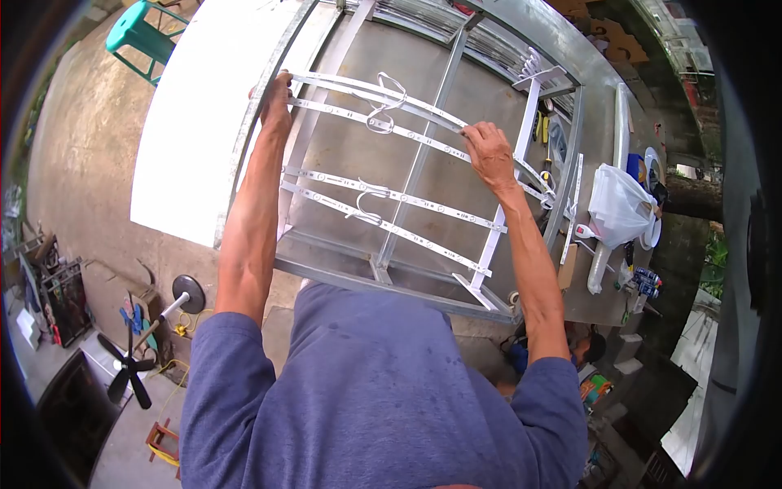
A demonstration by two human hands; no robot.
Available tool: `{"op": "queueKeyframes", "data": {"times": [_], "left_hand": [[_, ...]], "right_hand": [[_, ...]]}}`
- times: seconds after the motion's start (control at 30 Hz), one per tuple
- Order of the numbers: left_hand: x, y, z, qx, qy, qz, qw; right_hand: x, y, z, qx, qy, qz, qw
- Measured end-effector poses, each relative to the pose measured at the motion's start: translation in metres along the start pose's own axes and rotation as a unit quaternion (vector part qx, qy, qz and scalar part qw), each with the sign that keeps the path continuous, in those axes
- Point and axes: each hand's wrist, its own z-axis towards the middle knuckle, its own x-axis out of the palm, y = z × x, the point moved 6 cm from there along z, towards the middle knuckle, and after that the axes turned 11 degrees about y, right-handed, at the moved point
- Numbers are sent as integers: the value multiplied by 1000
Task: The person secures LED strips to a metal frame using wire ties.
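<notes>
A white LED strip (338, 82) spans the upper part of a metal frame (342, 272), bowed and partly doubled. My right hand (489, 152) is closed, pinching this strip toward its right end. At the strip's left end, by the frame's left rail, my left hand (277, 102) has its fingers curled round; the strip end is partly hidden there. Just below runs a second LED strip (338, 111). Lower down, two more strips, an upper one (326, 178) and a lower one (415, 238), lie across the white crossbars. Loose white wires (380, 126) loop off the strips.
A large white panel (195, 122) lies left of the frame. On the right, a plastic bag (615, 204), pliers and other tools rest on the worktable (599, 306). A green stool (138, 37) stands at the upper left, a fan (128, 371) at the lower left. Another person is partly visible at the lower right.
</notes>
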Motion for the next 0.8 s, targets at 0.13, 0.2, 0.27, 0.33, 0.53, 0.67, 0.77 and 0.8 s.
{"op": "queueKeyframes", "data": {"times": [0.13, 0.2, 0.27, 0.33, 0.53, 0.67, 0.77, 0.8], "left_hand": [[-1, 0, -2, -14, 21, 6, 1000], [1, -4, -7, -7, 23, -4, 1000], [2, -6, -11, -4, 20, -11, 1000], [0, -1, -4, 13, 34, 9, 999], [4, -4, -6, 18, 33, -15, 999], [3, 5, 3, 7, 64, -46, 997], [4, 0, 0, 13, 62, -47, 997], [5, -1, 0, 16, 61, -47, 997]], "right_hand": [[-4, 0, 3, 4, -8, -11, 1000], [-7, -2, 3, 8, 2, -12, 1000], [-7, -4, 1, 14, 17, -3, 1000], [-7, -3, 0, 18, 28, 14, 999], [-7, -2, -8, 43, 35, 101, 993], [-7, -8, -9, 46, 4, 126, 991], [3, -23, -4, 56, 18, 147, 987], [5, -26, 1, 60, 38, 154, 985]]}}
